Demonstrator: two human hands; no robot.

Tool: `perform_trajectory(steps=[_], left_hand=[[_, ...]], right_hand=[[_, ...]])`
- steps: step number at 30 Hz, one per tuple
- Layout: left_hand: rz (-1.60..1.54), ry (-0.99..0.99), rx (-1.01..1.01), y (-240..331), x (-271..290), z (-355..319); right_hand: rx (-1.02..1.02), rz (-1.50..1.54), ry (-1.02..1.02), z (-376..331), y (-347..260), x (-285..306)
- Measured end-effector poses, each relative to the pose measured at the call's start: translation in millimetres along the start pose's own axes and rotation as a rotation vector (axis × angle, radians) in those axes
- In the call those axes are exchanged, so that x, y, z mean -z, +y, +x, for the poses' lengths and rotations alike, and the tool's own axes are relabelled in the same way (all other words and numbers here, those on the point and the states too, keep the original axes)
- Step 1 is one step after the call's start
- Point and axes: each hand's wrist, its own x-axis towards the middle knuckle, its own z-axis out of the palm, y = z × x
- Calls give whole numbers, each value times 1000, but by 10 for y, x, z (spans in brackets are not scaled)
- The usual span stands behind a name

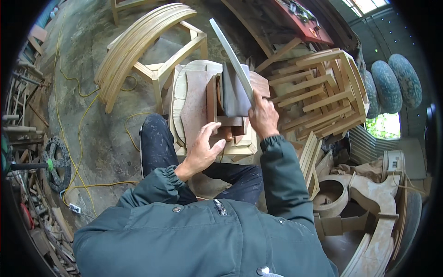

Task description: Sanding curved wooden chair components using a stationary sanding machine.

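Note:
My right hand (264,116) is closed round the near end of a long, flat, pale grey strip (229,51). The strip slants up and away to the left, narrowing toward its far end; I cannot tell its exact kind. Fingers apart, my left hand (202,151) hovers beside the near end of some upright brown wood pieces (212,99), holding nothing. These pieces stand on a low wooden work stand (179,87). A reddish-brown flat board (194,104) lies on the stand's left side. Partly behind the strip is a smooth grey-white slab (236,92).
Beyond the stand, at left, curved wooden strips (138,44) rest on a wooden frame (177,57). Slatted wooden frames (318,94) are stacked at right. Yellow cord (79,124) snakes over the concrete floor. Scrap wood (34,203) lines the left; a round-holed wooden part (331,194) sits near right.

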Motion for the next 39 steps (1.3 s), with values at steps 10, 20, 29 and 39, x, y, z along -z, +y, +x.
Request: perform_trajectory(steps=[10,20,29,39], left_hand=[[-1046,-425,678,627,-761,-317],[-1417,-364,572,1021,-1145,-268],[-1381,-448,383,1323,-634,255],[-1449,-555,-25,1481,-352,256]], right_hand=[[-50,181,0,-3797,306,998],[-409,170,207,-5696,887,1022],[-429,-221,481,-5539,1367,1065],[-228,156,436,-4853,1019,878]])
